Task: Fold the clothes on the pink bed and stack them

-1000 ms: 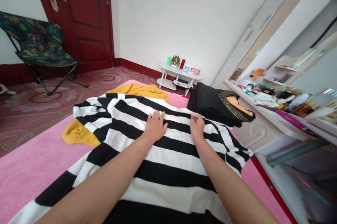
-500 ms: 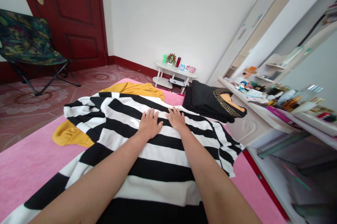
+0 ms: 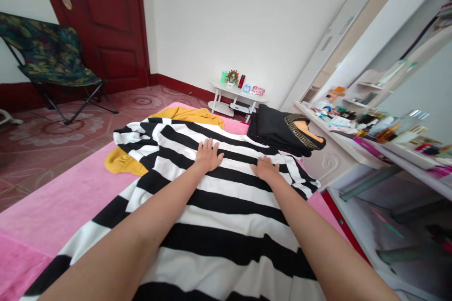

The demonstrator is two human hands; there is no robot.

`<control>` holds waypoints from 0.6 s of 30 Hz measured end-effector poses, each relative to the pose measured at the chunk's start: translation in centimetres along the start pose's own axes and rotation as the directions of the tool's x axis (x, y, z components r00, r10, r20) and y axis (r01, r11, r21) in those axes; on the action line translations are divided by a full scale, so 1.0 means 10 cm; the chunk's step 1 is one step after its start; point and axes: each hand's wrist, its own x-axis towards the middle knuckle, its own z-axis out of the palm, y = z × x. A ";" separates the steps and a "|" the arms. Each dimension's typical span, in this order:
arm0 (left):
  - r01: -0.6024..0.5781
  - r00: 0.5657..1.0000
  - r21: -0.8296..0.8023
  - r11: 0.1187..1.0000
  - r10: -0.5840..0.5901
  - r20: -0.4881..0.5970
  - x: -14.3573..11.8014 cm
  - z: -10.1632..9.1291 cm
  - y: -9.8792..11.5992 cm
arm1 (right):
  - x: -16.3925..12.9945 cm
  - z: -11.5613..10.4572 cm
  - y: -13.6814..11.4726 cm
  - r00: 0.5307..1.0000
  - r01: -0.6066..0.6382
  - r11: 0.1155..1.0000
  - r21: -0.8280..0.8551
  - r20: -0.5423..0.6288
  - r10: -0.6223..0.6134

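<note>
A black-and-white striped garment point(image 3: 226, 192) with sleeves lies spread over a pink bed cover point(image 3: 81, 188). Flat on its upper middle rests my left hand point(image 3: 208, 156), fingers stretched out. My right hand point(image 3: 266, 169) presses on the fabric farther right, its fingers spread and partly curled from this angle. Neither hand holds anything. Part of a mustard-yellow garment point(image 3: 123, 162) shows from under the striped sleeve at the left and past the far edge. Beyond my right hand sits a folded stack of black clothing point(image 3: 271, 126) with a gold-patterned neckline.
A patterned folding chair point(image 3: 63, 56) stands at the left by a dark red door point(image 3: 106, 23). Against the far wall is a small white table point(image 3: 238, 91) with a plant and cups. A dressing table point(image 3: 353, 143) crowded with bottles runs along the right.
My right hand has slid to the right across the striped cloth, away from my left hand. My left hand stays flat at nearly the same spot. The view has shifted slightly.
</note>
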 end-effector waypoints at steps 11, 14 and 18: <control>-0.263 0.948 -0.063 0.963 0.270 0.168 -1.06 -0.43 -0.18 | -0.49 0.46 -0.89 0.889 0.382 0.904 0.194 -0.343 -0.302; -0.358 0.882 -0.218 0.908 0.405 0.240 -1.50 -0.74 -0.38 | -0.45 0.47 -0.83 0.875 0.412 0.879 0.239 -0.373 -0.309; -0.289 0.830 -0.497 0.818 0.473 0.297 -1.63 -1.16 -0.83 | -0.44 0.46 -0.82 0.857 0.431 0.863 0.263 -0.419 -0.300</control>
